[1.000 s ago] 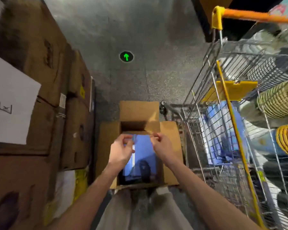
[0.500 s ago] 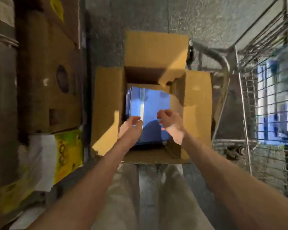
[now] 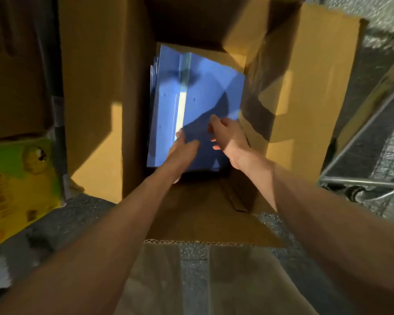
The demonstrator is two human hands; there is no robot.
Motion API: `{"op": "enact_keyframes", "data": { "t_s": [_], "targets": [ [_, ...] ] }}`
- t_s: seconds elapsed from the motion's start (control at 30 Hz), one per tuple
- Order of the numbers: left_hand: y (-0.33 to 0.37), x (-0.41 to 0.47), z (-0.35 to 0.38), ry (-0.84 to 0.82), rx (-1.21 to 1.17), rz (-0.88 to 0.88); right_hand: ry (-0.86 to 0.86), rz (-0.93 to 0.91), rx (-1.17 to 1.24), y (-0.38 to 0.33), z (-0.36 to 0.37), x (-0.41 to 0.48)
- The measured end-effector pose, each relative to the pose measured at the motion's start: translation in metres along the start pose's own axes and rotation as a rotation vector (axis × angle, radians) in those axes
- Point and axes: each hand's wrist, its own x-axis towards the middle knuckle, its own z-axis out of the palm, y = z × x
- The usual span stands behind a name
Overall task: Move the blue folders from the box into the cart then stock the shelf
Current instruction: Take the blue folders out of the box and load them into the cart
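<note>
An open cardboard box stands on the floor right below me, its flaps folded outward. Inside lies a stack of blue folders, the top one with a pale strip along its spine. Both my arms reach down into the box. My left hand rests on the near part of the top folder with its fingers fairly straight. My right hand hovers just right of it with loosely spread fingers over the folder's right edge. Neither hand plainly grips a folder. Only the cart's lower frame shows at the right.
Stacked brown cartons fill the left side, with a yellow and green printed package below them. A cart wheel sits on the speckled grey floor at the right. My trouser legs show at the bottom.
The view has dropped much closer over the box, so the cart basket has left the frame. Both hands have reached deeper into the box and onto the top folder.
</note>
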Motion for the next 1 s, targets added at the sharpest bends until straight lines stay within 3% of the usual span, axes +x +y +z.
{"op": "enact_keyframes", "data": {
  "t_s": [0.2, 0.57, 0.77, 1.0],
  "targets": [
    [-0.004, 0.001, 0.003, -0.070, 0.051, 0.016, -0.002, 0.024, -0.047, 0.005, 0.009, 0.027],
    [0.013, -0.010, -0.002, -0.356, -0.096, -0.008, 0.083, -0.020, -0.121, -0.014, 0.011, 0.046],
    [0.024, -0.009, 0.006, -0.217, -0.109, 0.065, 0.047, -0.056, -0.167, -0.022, 0.023, 0.063],
    [-0.009, -0.001, -0.025, -0.221, 0.071, 0.036, 0.020, -0.026, -0.322, -0.029, 0.033, 0.075]
  ]
}}
